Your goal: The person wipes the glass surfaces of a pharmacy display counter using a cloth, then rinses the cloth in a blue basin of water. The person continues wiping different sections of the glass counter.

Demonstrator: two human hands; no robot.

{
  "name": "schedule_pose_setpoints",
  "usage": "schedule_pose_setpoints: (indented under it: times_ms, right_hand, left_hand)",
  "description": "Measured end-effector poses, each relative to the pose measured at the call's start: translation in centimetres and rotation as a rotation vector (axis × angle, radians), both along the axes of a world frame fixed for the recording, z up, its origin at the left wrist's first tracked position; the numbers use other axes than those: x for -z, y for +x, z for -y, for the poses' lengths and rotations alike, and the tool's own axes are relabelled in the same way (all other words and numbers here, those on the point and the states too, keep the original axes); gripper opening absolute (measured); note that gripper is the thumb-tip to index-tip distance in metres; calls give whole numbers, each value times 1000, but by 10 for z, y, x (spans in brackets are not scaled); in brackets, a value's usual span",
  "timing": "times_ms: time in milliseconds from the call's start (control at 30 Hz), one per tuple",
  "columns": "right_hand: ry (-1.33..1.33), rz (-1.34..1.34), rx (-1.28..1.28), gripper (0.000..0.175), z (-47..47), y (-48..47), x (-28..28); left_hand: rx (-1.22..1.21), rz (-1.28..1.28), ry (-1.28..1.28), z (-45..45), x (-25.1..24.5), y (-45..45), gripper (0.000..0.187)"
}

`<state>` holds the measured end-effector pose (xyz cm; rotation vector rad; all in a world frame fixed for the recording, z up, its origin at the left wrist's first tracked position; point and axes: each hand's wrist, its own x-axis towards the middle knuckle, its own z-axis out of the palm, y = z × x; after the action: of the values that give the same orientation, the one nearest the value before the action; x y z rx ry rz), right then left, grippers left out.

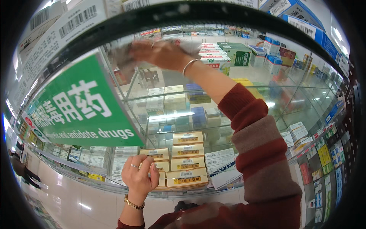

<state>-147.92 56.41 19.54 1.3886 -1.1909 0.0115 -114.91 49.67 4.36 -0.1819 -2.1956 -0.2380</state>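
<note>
My right hand (160, 53) reaches far out at the upper middle, above the glass display counter (257, 94). It is blurred and lies on a greyish cloth (125, 55), which also looks blurred; whether the fingers grip it is hard to tell. A silver bangle circles that wrist. Nearer to me, my left hand (141, 173) rests with curled fingers at the counter's near edge, in front of stacked cream and gold medicine boxes (187, 177). It wears a ring and a gold watch, and no object shows in it.
A green hanging sign (83, 108) with white lettering fills the left side. White and green cartons (214, 58) stand on the glass beyond my right forearm. Blue and white boxes (273, 63) are farther right. White medicine boxes (220, 160) lie beside the gold ones. Shelves of packages (326, 160) line the right.
</note>
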Motion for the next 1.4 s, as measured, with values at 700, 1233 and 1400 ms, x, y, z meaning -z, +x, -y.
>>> schedule_pose_setpoints:
  times_ms: [700, 1233, 1400]
  right_hand:
    - [-252, 124, 347, 56, -227, -63, 15]
    - [115, 9, 209, 23, -158, -32, 21]
    - [122, 193, -53, 39, -52, -15, 5]
  left_hand:
    - [17, -55, 17, 2, 5, -3, 6]
    - [0, -63, -58, 1, 3, -5, 7]
    - [4, -79, -62, 3, 4, -5, 7]
